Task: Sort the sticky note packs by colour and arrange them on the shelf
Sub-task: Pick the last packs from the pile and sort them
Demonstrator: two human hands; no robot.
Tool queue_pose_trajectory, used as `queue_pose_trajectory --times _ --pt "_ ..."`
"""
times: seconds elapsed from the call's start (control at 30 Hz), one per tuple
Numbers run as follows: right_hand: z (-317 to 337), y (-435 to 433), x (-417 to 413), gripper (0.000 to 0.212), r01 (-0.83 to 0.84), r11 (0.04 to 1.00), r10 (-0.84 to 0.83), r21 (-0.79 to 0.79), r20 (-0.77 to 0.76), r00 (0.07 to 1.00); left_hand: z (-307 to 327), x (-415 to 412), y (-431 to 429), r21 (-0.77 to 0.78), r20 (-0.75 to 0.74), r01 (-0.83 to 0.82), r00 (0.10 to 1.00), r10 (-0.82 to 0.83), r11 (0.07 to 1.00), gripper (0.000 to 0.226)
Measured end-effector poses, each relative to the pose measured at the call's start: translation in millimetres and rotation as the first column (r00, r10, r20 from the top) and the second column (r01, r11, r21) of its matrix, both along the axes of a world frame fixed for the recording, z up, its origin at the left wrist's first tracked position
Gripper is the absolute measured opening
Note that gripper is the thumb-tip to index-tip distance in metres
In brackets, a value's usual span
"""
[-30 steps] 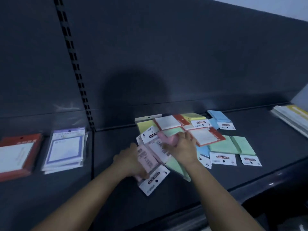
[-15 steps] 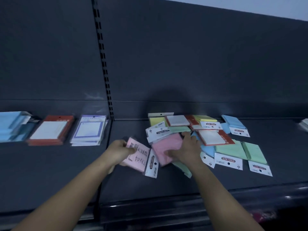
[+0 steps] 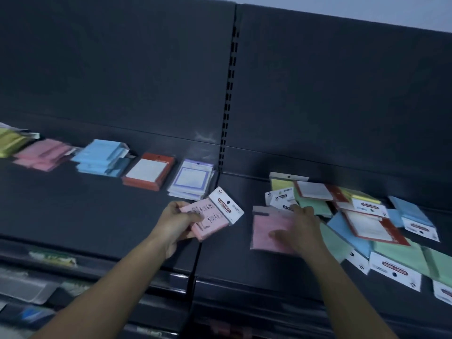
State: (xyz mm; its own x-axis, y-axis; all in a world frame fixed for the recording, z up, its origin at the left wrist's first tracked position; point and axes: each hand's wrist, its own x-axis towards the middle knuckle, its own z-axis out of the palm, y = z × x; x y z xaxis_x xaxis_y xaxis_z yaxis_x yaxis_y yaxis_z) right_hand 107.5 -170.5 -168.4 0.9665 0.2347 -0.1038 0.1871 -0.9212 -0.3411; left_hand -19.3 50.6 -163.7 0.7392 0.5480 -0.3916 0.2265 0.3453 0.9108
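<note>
My left hand (image 3: 176,222) grips a pink sticky note pack (image 3: 212,214) with a white header card, held just above the dark shelf (image 3: 97,216). My right hand (image 3: 297,228) holds a second pink pack (image 3: 265,228) at the left edge of a mixed pile (image 3: 354,216) of green, blue, yellow and red-framed packs. Sorted stacks line the shelf to the left: yellow (image 3: 9,143), pink (image 3: 44,154), blue (image 3: 102,159), red-framed (image 3: 149,171) and purple-framed (image 3: 192,179).
A slotted upright (image 3: 228,94) divides the dark back panel between the two shelf sections. Below the shelf's front edge a lower level holds blurred packaged goods (image 3: 36,277). Bare shelf surface lies in front of the sorted stacks.
The view has swung left, showing more sorted stacks. My left hand has carried its pink pack leftward, away from the pile. My right hand has drawn the other pink pack out of the pile.
</note>
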Motion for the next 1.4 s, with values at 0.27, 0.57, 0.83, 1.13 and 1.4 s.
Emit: queue_pose_trajectory --times 0.27,0.57,0.83,1.13,1.4 --pt "19.8 30.8 -29.5 0.023 0.022 0.959 0.004 0.282 -0.091 0.996 8.0 -35.8 54.2 -0.069 0.052 -0.082 0.995 0.085 0.994 0.021" --pt "54.1 179.3 -104.8 0.02 0.161 0.426 0.173 0.89 -0.255 0.951 22.6 -115.6 166.3 -0.091 0.149 -0.026 0.988 0.04 0.995 0.017" --pt "10.0 309.4 -178.2 0.013 0.388 0.289 0.125 0.875 -0.436 0.891 9.3 -203.9 255.0 -0.132 0.174 -0.202 0.959 0.223 0.97 0.008" --pt "1.5 410.3 -202.8 0.013 0.361 0.276 0.132 0.891 -0.407 0.904 2.5 -228.3 320.8 -0.125 0.125 -0.289 0.944 0.304 0.949 0.011" --pt "-0.4 473.1 -172.9 0.015 0.377 0.127 0.085 0.918 -0.389 0.917 15.4 -185.8 397.8 -0.047 0.17 -0.461 0.87 0.462 0.886 0.014"
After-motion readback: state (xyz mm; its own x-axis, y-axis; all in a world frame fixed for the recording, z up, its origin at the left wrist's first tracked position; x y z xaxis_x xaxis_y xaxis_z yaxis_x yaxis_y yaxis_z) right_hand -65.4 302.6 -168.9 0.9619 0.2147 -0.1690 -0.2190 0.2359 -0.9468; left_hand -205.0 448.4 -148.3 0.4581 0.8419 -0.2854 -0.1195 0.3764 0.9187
